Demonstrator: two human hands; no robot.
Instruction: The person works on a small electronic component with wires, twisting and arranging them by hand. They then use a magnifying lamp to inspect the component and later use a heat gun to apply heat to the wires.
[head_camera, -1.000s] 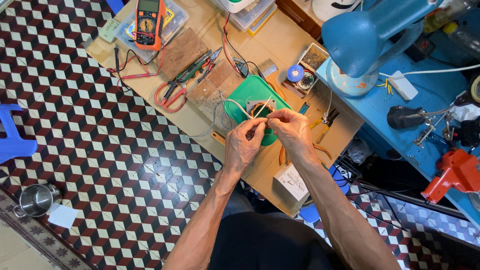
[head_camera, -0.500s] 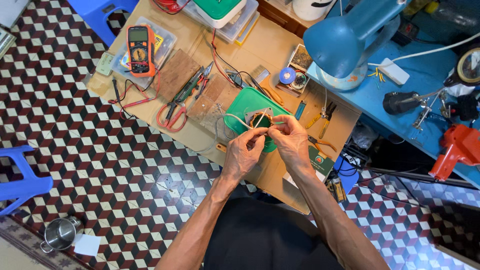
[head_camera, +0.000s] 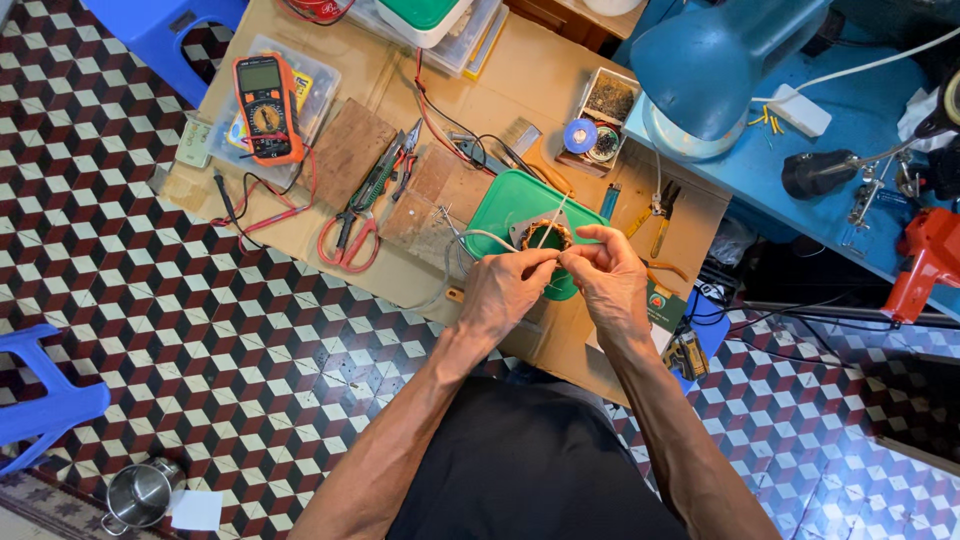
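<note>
**Where everything sat on the bench**

So the worktop (head_camera: 300, 240) ran across the middle of the view, with the tray (head_camera: 500, 205) near its front edge. A motor stator (head_camera: 546, 236) sat in that tray, and both hands met right over it: left hand (head_camera: 505, 292) on the left, right hand (head_camera: 612, 282) on the right, fingers (head_camera: 553, 258) touching. Left of the tray lay the pliers (head_camera: 362, 205), and further left the multimeter (head_camera: 266, 108) rested on a flat plastic box (head_camera: 312, 95). Behind the tray was a small parts box (head_camera: 602, 118). The lamp (head_camera: 715, 70) hung over the worktop's right end. Down on the floor, a stool (head_camera: 45, 405) and a metal cup (head_camera: 140, 492) sat well off to the left.
</note>
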